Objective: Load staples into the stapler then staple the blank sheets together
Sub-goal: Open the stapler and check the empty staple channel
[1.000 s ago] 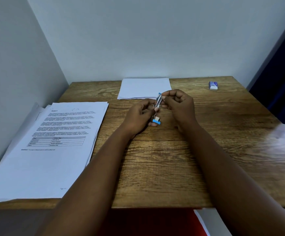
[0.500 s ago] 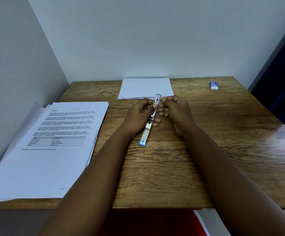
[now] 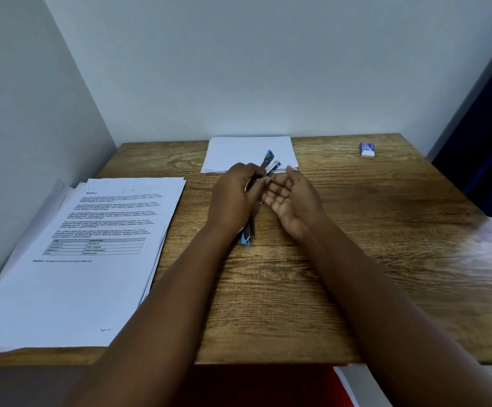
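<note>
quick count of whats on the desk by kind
paper stacks: 2, the blank sheets and the printed stack
stapler: 1, in the left hand
small box: 1
total: 4

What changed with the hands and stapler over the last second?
The stapler has swung open lengthwise, one blue end now low near the left wrist. The right hand let go and lies palm up, open; the left hand still grips it. The blank sheets, printed stack and small box stayed put.
</note>
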Demonstrator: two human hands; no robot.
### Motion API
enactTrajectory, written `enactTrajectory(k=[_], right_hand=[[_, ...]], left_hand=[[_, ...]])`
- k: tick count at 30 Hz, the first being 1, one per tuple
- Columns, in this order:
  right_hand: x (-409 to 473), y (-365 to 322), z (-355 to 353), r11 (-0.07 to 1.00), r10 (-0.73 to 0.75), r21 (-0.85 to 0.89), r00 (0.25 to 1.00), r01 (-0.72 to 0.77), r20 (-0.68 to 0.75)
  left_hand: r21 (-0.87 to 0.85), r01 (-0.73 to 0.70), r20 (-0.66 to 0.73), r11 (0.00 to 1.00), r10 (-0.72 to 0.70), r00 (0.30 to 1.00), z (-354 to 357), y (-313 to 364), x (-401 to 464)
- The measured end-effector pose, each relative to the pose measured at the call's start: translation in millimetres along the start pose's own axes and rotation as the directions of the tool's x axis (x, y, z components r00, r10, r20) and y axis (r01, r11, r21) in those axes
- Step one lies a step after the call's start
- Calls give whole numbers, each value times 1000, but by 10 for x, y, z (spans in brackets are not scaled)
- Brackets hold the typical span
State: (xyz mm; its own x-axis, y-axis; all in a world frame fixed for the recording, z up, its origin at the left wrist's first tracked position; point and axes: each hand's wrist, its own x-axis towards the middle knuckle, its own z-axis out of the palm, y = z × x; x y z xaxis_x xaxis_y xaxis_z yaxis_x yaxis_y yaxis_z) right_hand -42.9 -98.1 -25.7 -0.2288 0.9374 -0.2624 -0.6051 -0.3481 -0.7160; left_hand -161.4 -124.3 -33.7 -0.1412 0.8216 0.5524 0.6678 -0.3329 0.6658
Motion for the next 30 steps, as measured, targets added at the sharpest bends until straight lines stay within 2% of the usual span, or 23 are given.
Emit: enactTrajectory(k=[2, 6, 13, 17, 19, 20, 22, 23, 27, 30], right_hand=[[2, 26, 3, 999, -15, 45, 1000, 16, -26], [16, 35, -6, 993, -41, 106, 996, 49, -75], [30, 29, 11, 993, -46, 110, 996, 54, -76], [23, 2, -3, 998, -28, 51, 998, 30, -49], [12, -32, -15, 999, -22, -29, 1000, 22, -2], [11, -49, -26, 997, -20, -78, 1000, 21, 19], [16, -82, -49, 989, -15, -147, 999, 21, 43], [21, -92, -60, 985, -21, -170, 999, 29, 47], [22, -110, -85, 964, -68, -253, 996, 80, 57], [45, -119, -108, 951, -62, -299, 996, 78, 61]], left_hand=[[80, -48, -1, 996, 49, 999, -4, 57, 8], [115, -82, 70, 990, 75, 995, 6, 143, -20], [209, -82, 132, 975, 55, 990, 5, 191, -45], [142, -24, 133, 990, 5, 991, -11, 110, -17], [-12, 90, 134, 996, -87, 987, -28, 69, 0], [-153, 202, 151, 967, -179, 972, -37, 61, 2], [-434, 432, 255, 790, -353, 900, -63, 48, 2], [-509, 502, 313, 699, -393, 865, -84, 35, 14], [-608, 651, 498, 455, -420, 759, -183, 22, 77], [-592, 706, 581, 389, -401, 708, -233, 23, 96]])
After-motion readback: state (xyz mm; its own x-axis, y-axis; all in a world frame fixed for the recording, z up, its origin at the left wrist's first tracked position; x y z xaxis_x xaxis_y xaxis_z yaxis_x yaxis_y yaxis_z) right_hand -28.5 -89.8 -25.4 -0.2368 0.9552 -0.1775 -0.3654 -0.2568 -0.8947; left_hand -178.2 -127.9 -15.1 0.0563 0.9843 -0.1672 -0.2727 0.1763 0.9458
